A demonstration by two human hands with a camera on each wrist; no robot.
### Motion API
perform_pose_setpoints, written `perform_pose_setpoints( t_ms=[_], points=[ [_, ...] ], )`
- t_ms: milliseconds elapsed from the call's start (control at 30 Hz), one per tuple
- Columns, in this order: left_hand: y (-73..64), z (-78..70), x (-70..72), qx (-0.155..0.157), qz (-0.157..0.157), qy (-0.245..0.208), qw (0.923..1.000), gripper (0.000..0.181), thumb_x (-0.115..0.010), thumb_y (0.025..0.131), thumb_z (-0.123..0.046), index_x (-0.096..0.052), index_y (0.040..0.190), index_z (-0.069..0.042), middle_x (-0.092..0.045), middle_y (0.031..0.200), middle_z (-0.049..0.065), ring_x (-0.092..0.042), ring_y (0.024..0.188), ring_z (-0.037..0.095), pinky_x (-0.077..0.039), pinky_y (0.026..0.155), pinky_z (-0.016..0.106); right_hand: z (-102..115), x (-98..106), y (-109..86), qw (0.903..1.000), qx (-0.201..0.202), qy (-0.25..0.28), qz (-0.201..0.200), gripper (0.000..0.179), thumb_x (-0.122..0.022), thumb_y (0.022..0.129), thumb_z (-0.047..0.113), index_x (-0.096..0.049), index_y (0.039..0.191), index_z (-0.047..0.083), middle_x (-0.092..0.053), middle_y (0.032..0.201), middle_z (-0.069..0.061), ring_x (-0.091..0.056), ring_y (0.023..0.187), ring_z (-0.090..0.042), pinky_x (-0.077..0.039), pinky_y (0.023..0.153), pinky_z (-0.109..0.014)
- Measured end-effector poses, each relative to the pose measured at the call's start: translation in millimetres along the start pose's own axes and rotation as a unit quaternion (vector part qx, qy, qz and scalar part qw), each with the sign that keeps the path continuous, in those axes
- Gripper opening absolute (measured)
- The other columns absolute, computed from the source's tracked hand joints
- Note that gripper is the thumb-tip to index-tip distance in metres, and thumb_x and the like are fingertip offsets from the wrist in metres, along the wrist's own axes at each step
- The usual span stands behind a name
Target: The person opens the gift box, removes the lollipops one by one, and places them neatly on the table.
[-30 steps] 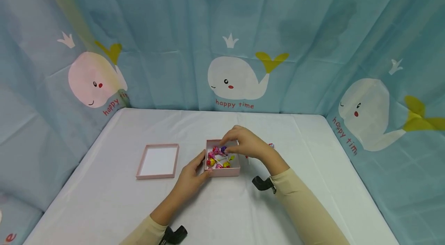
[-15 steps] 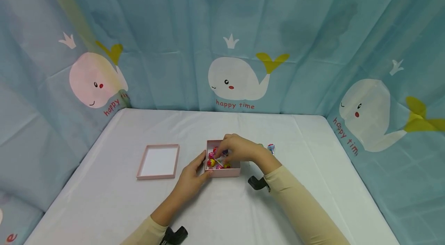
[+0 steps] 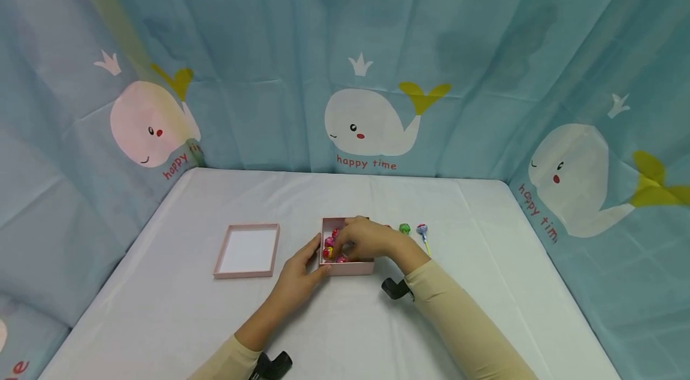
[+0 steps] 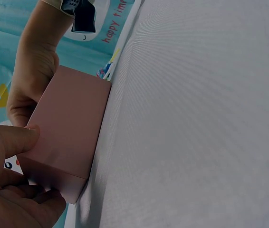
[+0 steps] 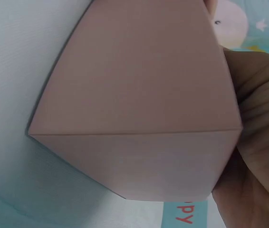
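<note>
A pink open-topped box [image 3: 351,270] stands mid-table with several wrapped lollipops [image 3: 328,252] inside. My left hand [image 3: 298,276] grips its near left corner; in the left wrist view the thumb lies on one wall of the box [image 4: 70,123] and the fingers curl against the adjoining wall. My right hand [image 3: 372,239] reaches over the rim, its fingers bent down among the lollipops. The right fingertips are hidden, so whether they pinch a lollipop does not show. In the right wrist view, the box wall hides the fingers of that hand [image 5: 260,128].
Left of the box lies its shallow pink lid [image 3: 246,251], white inside facing up. On the right, a green lollipop [image 3: 404,228] and a blue one [image 3: 422,229] with a yellow stick lie on the white tablecloth [image 3: 463,290]. A whale-print curtain [image 3: 280,122] borders the table.
My right hand has gone lower and deeper into the box, towards the near side. As the forearm shifted left, the green and blue lollipops came into view. The left hand stays on the box.
</note>
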State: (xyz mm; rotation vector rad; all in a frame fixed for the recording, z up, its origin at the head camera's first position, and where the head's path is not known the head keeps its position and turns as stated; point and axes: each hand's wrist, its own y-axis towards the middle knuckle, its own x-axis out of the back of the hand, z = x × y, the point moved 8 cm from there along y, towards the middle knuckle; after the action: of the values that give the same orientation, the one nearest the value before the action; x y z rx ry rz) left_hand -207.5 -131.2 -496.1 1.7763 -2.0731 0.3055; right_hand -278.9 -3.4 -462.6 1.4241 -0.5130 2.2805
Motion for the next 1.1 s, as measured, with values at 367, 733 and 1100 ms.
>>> perform_pose_setpoints(
  t_ms=[367,733,1100],
  points=[
    [0.4,-3.2,1.2,-0.005,-0.004,-0.003,1.0,0.08,-0.078,0.092,-0.017,-0.036,0.159,-0.008,-0.036,0.164,0.009,-0.034,0.151,0.026,-0.034,0.121,0.039,0,-3,0.1,0.9982,0.009,-0.058,-0.009,0.017,-0.083,0.088,0.023,-0.082,0.099,0.035,-0.07,0.091,0.027,-0.048,0.09,-0.002,-0.045,0.083,-0.025],
    [0.2,0.0,0.1,-0.006,-0.004,-0.003,1.0,0.079,-0.078,0.092,-0.013,-0.036,0.159,-0.007,-0.036,0.164,0.009,-0.034,0.151,0.026,-0.035,0.12,0.039,7,0,-2.0,0.9968,0.012,-0.076,-0.021,0.011,-0.081,0.089,0.025,-0.082,0.097,0.032,-0.071,0.09,0.021,-0.047,0.087,-0.002,-0.043,0.08,-0.025],
    [-0.1,0.5,-0.3,-0.006,-0.002,-0.003,1.0,0.079,-0.077,0.094,-0.019,-0.035,0.16,-0.008,-0.035,0.164,0.01,-0.033,0.152,0.027,-0.033,0.122,0.041,8,6,-2.7,0.9963,0.021,-0.053,-0.063,0.014,-0.084,0.086,0.024,-0.081,0.095,0.034,-0.07,0.091,0.026,-0.049,0.089,-0.002,-0.041,0.082,-0.025]
  ],
)
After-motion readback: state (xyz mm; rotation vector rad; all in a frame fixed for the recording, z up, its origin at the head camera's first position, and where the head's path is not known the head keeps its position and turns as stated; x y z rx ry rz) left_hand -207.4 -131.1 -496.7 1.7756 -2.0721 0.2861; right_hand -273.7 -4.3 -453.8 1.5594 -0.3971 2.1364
